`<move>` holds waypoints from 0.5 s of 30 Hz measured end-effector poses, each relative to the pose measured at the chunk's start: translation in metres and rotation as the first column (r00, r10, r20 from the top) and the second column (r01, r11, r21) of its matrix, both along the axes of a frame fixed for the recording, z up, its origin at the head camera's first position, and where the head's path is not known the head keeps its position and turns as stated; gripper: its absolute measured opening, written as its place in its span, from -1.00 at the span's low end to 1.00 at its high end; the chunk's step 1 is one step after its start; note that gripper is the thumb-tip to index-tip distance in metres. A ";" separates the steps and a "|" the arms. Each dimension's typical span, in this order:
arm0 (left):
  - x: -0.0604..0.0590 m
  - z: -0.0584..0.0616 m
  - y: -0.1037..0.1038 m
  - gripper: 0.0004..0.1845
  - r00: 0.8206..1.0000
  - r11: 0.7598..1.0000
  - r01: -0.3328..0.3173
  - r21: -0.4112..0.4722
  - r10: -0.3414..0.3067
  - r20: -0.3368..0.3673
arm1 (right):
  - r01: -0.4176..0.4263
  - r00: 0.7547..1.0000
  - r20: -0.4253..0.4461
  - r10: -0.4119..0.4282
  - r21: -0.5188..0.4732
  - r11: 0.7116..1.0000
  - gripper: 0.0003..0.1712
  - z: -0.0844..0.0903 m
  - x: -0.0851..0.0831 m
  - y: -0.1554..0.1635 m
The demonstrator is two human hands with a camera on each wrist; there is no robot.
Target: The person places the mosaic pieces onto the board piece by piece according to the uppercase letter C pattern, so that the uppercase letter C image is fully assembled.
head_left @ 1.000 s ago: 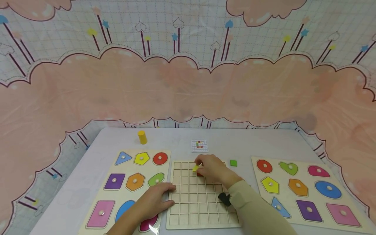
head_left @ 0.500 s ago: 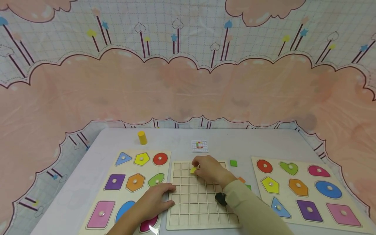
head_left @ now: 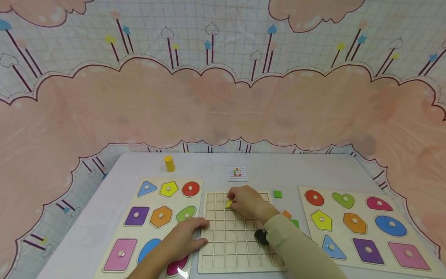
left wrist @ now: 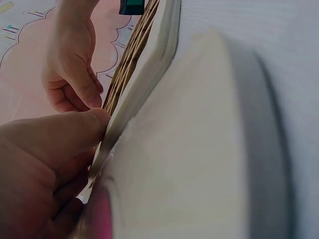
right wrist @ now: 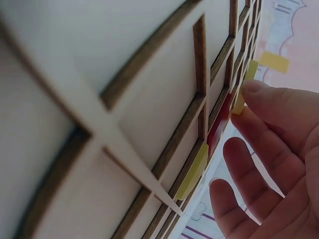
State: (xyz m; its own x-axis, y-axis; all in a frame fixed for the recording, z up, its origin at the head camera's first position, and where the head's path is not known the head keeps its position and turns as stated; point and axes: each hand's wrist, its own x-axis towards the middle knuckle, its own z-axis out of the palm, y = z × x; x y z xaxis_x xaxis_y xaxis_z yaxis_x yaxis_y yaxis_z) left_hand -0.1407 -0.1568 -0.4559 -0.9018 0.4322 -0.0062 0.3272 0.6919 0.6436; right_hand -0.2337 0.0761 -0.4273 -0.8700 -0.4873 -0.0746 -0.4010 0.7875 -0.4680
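Right hand [head_left: 248, 202] pinches a small yellow tile [head_left: 228, 203] over a far cell of the grid board [head_left: 237, 248], which the flat, open left hand [head_left: 184, 237] steadies; tilted, the tile could jam on a wooden divider.

Right hand [head_left: 245, 201]: forearm in beige sleeve extended forward and leftward, black wrist-mounted unit at cuff. Fingers curled downward, thumb and fingertips [right wrist: 259, 92] pinching small flat piece. Left hand [head_left: 184, 236]: palm down, fingers straight and together, pointing right, thumb [left wrist: 75, 132] pressed against edge. Forearm bare, angled in from lower left.
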 end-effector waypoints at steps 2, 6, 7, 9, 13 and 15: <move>0.000 0.000 0.000 -0.57 1.000 1.000 -0.001 -0.001 0.001 0.000 | -0.002 1.000 0.000 0.002 0.004 1.000 -0.81 0.000 0.000 0.000; 0.001 0.001 0.000 -0.56 1.000 1.000 0.007 0.000 -0.007 -0.005 | -0.007 1.000 0.001 0.007 0.004 1.000 -0.81 0.000 0.000 0.000; 0.001 0.001 0.000 -0.55 1.000 1.000 0.009 -0.002 -0.009 -0.004 | -0.008 1.000 -0.001 0.008 0.004 1.000 -0.81 0.000 0.000 0.000; 0.001 0.001 0.000 -0.54 1.000 1.000 0.009 -0.004 -0.009 -0.001 | -0.004 1.000 0.002 0.004 0.005 1.000 -0.81 0.000 0.001 0.001; 0.001 0.001 0.000 -0.54 1.000 1.000 0.008 -0.003 -0.008 0.001 | -0.001 1.000 0.001 0.001 0.010 1.000 -0.80 -0.001 0.001 0.001; 0.000 0.001 0.000 -0.55 1.000 1.000 0.009 -0.001 -0.009 -0.002 | 0.001 1.000 0.000 -0.001 0.006 1.000 -0.78 -0.001 0.001 0.001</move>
State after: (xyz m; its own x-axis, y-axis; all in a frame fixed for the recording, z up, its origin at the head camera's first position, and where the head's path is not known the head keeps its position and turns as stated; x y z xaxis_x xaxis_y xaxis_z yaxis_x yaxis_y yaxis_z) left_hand -0.1403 -0.1570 -0.4554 -0.8977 0.4406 -0.0048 0.3351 0.6897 0.6419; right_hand -0.2331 0.0772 -0.4279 -0.8704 -0.4862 -0.0770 -0.4005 0.7904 -0.4636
